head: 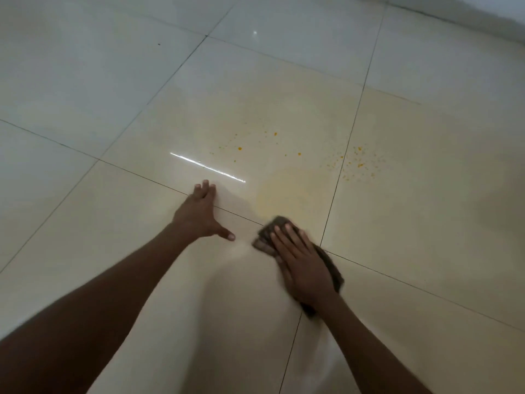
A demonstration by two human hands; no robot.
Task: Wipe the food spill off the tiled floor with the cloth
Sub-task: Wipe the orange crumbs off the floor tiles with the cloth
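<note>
- Glossy cream floor tiles [426,194] with thin dark grout lines fill the head view, and a bright streak of reflected light lies just beyond the left hand.
- Left hand [199,213] rests flat on the floor with fingers spread, gripping nothing; it looks like a brace.
- Right hand [301,263] presses palm-down on a dark, bunched cloth [268,236], fingers laid over it rather than curled round it; the cloth sits at a grout crossing, blurred as if mid-stroke.
- A pale yellowish smear [287,191] lies just past the cloth, not yet under it.
- Farther out, orange specks [255,145] dot the same tile, and a second cluster of specks [358,163] straddles the grout line to the right.
- Judging by this, the wiping is at an early stage: smear and both speck clusters are all left to clear.
</note>
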